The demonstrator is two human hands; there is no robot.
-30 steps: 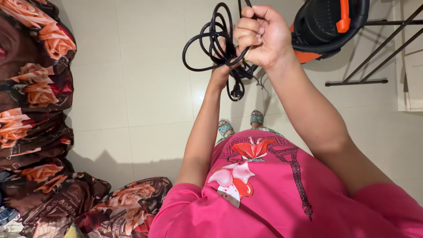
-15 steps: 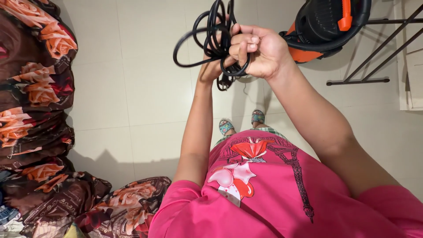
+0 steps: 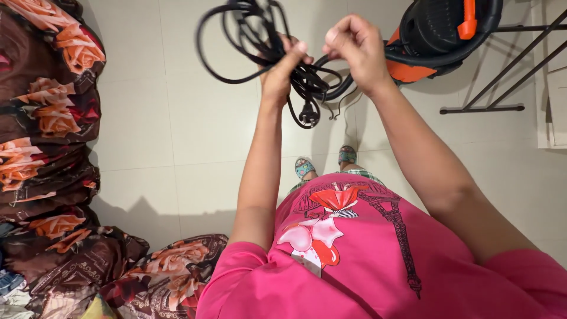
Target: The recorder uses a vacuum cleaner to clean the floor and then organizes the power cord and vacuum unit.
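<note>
Item: black power cord point(image 3: 248, 41), coiled, held above the floor point(image 3: 177, 118). My left hand point(image 3: 280, 74) grip closed round the bundle; right hand point(image 3: 354, 47) pinching one strand. Risk, I judge: dangling plug point(image 3: 308, 113) swings, loose loops slip and tangle.

1. Bare tiled floor point(image 3: 195, 118) is lying open below and left of the hands.
2. A flowered blanket point(image 3: 47, 118) is crowding the left edge.
3. A black and orange machine point(image 3: 437, 35) is sitting just right of the right hand point(image 3: 354, 47).
4. A black metal frame point(image 3: 490, 88) is blocking the far right.
5. Loops of black cord point(image 3: 236, 41) are hanging around the left hand point(image 3: 280, 74).
</note>
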